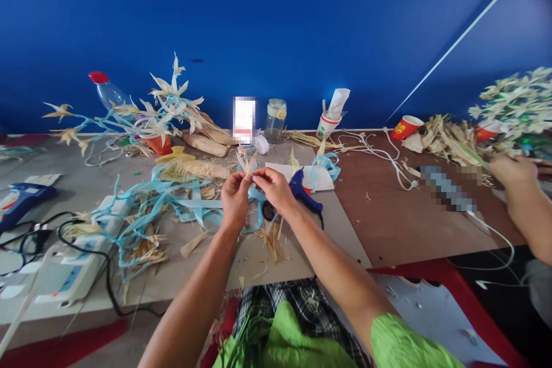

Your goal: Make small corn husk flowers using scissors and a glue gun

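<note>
A small pale corn husk flower (pixel 247 162) stands with its petals upward between my hands, above the middle of the table. My left hand (pixel 235 192) pinches its base between thumb and fingertips. Close against it, my right hand (pixel 272 184) is closed in a pinch at the flower's right side; exactly what its fingertips grip there is too small to tell. Just right of my right hand lies a blue glue gun (pixel 305 191). Light blue ribbon (pixel 196 202) and dry husk scraps (pixel 273 241) are strewn around and below my hands.
A husk flower branch (pixel 172 92) leans at the back left, near a clear bottle (pixel 110 95). A white power strip (pixel 86 259) and another blue glue gun (pixel 26 198) lie left. A glass jar (pixel 276 118) stands behind. Another person's hand (pixel 513 172) works at far right.
</note>
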`<state>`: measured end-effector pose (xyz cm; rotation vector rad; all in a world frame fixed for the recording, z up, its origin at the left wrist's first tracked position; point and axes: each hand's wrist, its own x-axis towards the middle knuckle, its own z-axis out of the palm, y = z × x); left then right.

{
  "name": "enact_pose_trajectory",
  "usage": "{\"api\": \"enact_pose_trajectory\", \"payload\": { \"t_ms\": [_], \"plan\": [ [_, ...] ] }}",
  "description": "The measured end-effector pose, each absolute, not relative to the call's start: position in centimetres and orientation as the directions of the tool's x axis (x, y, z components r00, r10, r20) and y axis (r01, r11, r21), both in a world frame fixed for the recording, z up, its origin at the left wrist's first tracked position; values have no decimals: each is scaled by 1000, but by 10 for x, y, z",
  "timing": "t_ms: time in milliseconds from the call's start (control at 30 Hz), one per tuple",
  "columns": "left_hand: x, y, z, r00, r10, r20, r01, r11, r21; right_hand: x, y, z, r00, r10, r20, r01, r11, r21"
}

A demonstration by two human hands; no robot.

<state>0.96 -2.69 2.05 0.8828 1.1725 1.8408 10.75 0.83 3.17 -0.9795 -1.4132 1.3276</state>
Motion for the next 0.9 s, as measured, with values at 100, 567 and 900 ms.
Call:
{"api": "enact_pose_trajectory", "payload": {
  "t_ms": [100,567,900],
  "plan": [
    [11,-27,19,-465,873,149,-220,-277,935,108,7,31,-237,964,120,-50,111,-993],
    [15,-31,23,-428,893,140,-289,-282,915,108,3,31,-218,951,218,-64,209,-976],
    [17,-29,22,-483,868,118,-320,-301,898,105,-1,35,-200,973,120,-187,82,-979]
  ]
}}
